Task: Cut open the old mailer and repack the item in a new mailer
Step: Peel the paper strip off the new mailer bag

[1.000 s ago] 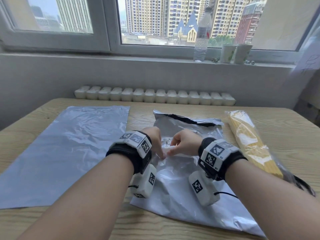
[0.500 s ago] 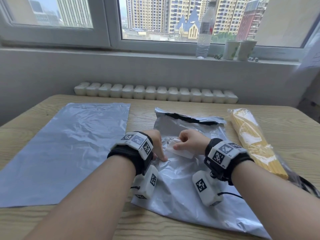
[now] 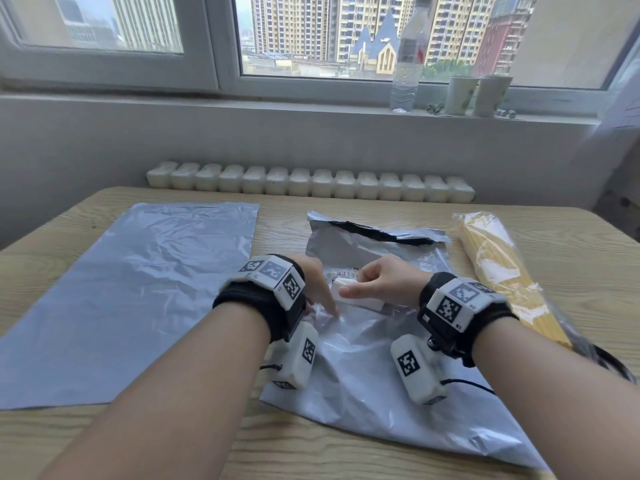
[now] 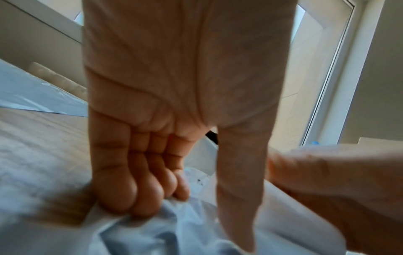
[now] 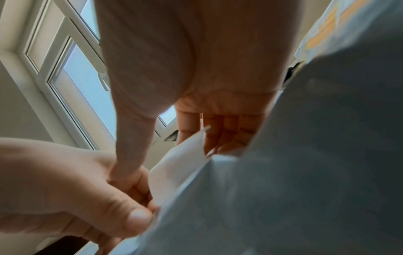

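Peeling the label off the old mailer
Left hand [image 3: 313, 284] presses straight fingers on the old mailer [image 3: 363, 368]; right hand [image 3: 384, 282] pinches the white label [image 3: 349, 296], lifting it.

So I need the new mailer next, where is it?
In the head view, the new mailer lies flat on the table's left side, beside the old mailer.

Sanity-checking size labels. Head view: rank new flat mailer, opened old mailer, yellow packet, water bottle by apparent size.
1. new flat mailer
2. opened old mailer, partly hidden by both hands, so unsure against the first
3. yellow packet
4. water bottle, farthest from the camera, so it looks smaller
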{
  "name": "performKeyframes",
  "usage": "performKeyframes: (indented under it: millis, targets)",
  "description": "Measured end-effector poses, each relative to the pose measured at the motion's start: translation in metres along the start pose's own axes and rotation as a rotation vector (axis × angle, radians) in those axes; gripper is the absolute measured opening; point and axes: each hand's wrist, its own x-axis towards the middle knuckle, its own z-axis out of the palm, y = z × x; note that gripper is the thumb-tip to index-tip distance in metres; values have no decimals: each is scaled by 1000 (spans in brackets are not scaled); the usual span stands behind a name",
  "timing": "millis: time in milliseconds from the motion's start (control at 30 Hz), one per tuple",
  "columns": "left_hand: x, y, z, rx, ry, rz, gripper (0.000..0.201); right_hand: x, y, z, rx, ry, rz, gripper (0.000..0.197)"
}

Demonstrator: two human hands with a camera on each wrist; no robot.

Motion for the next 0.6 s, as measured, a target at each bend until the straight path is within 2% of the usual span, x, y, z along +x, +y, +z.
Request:
performKeyframes:
  millis: [200,600]
  targets:
    - [-3,7,8,178,39,-2,60,-4,7,-5,47,-23,20,20]
    - [-4,10,11,217,51,-1,65,-1,17,-5,151,79,29,18]
